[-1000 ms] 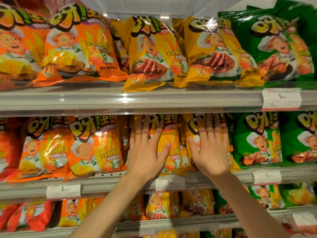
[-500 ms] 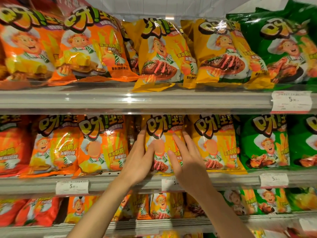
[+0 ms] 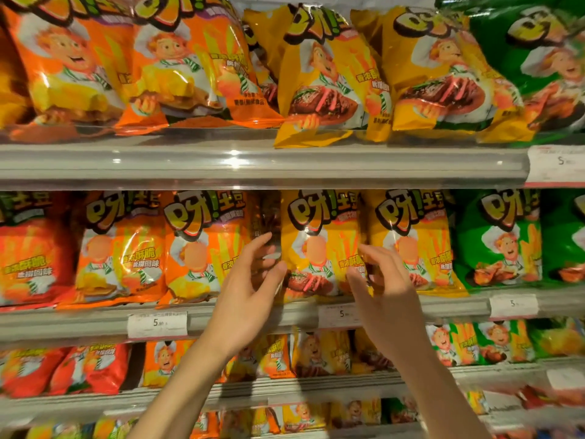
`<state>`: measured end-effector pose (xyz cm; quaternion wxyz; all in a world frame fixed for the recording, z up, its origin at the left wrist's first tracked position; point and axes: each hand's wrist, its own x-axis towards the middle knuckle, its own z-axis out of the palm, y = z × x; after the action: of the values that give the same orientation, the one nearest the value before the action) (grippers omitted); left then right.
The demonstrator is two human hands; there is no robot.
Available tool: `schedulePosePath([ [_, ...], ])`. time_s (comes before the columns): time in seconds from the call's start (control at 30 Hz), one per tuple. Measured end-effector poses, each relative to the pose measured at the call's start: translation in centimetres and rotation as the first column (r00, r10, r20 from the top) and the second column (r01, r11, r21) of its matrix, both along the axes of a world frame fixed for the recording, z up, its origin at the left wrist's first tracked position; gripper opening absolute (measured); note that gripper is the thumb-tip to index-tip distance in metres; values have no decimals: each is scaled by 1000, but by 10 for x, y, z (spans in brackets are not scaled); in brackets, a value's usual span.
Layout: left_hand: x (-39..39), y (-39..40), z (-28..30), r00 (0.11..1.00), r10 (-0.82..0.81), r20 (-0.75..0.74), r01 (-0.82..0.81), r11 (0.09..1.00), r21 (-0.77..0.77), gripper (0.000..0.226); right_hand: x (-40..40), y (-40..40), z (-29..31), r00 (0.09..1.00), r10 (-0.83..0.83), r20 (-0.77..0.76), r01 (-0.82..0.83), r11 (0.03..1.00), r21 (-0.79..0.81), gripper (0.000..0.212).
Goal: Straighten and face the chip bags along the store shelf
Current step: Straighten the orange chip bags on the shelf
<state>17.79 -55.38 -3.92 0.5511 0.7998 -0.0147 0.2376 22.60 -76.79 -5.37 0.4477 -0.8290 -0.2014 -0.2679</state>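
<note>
Left hand (image 3: 250,299) curls at the left edge of the yellow chip bag (image 3: 316,248) on the middle shelf (image 3: 95,324), thumb on the bag's front, fingers reaching round its side. Right hand (image 3: 384,286) has its fingers bent at the bag's right edge; we can't tell if it actually pinches it. We count, on this shelf, one red bag, two orange, two yellow, two green. Held bag stands upright, face forward, glossy yellow with a chef cartoon and a steak picture low on the front. Second yellow bag (image 3: 414,242) sits just right of it, touching.
</note>
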Motion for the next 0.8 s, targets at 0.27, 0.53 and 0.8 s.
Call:
schedulePosePath([
  [0.27,-64,39,-27,999,-26,-38,15,968,-250,28,-70,14,-44,931,37,-363,36,981,192,14],
  [0.53,-96,61,-73,969,122,-215,-163,968,-190,17,-93,23,-75,850,99,-518,29,972,233,14],
  [0.8,-104,66,-60,960,200,-196,-239,951,-196,15,-75,24,-60,857,191,-478,-41,951,307,16],
])
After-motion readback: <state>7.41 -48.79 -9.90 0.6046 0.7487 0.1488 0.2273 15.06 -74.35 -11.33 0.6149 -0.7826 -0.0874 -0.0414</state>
